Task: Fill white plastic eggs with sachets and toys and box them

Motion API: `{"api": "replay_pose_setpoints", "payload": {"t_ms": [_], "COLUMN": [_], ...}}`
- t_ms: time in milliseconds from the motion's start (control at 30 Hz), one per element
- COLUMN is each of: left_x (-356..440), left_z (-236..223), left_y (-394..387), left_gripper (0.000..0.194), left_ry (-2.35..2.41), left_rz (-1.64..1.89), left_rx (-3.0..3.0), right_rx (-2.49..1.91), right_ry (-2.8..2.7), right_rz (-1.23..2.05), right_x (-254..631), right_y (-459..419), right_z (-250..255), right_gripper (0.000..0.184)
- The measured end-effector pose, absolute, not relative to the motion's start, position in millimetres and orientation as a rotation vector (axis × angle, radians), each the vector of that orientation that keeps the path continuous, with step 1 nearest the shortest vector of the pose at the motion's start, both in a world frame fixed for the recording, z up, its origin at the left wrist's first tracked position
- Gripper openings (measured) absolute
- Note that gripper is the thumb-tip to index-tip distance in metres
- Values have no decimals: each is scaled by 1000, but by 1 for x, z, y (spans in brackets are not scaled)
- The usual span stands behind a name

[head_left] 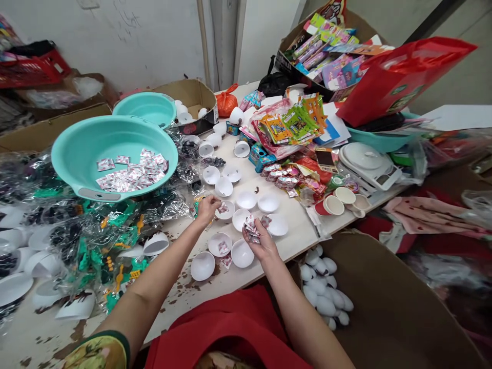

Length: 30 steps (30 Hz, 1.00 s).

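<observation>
My left hand (pixel 207 207) pinches one small pink-and-white sachet (pixel 223 207) over a white half-shell (pixel 226 210). My right hand (pixel 259 240) is closed on a small stack of the same sachets (pixel 251 226), just above the table. Several white half-shells (pixel 246 200) lie open side up around both hands. One of them (pixel 220 244) holds a sachet; another one (pixel 202 265) near the table edge holds nothing. A teal basin (pixel 77 148) to the left holds many more sachets (pixel 130 173).
Clear bags of green and black toys (pixel 103 230) lie left. A second teal basin (pixel 148 106) and a cardboard box (pixel 196 95) stand behind. Colourful packets (pixel 295 120), a white scale (pixel 365 161) and red cups (pixel 332 205) lie right. A box of white shells (pixel 326 292) stands lower right.
</observation>
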State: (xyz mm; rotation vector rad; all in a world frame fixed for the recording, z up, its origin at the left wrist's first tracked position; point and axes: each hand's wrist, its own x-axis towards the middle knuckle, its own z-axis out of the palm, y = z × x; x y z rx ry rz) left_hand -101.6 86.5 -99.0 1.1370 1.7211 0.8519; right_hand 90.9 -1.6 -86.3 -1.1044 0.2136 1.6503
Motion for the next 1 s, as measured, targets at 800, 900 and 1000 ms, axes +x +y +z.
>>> {"api": "replay_pose_setpoints", "payload": {"t_ms": [800,900,1000], "left_x": [-52,-45,-47], "left_z": [-127,-137,-138], "left_y": [-115,-114,-116], "left_gripper": [51,49,42], "left_ry": [1298,1294,1248], "left_rz": [-412,-478,-519], "left_rx": [2337,2354,2374], "right_rx": [-1290,-1307,-1350], "right_ry": [288,297,282], "right_rz": [1652,1673,1684], "right_x": [125,124,125], "right_y": [-133,-141,-145], "right_z": [-86,-89,-91], "right_gripper": [30,30,28]}}
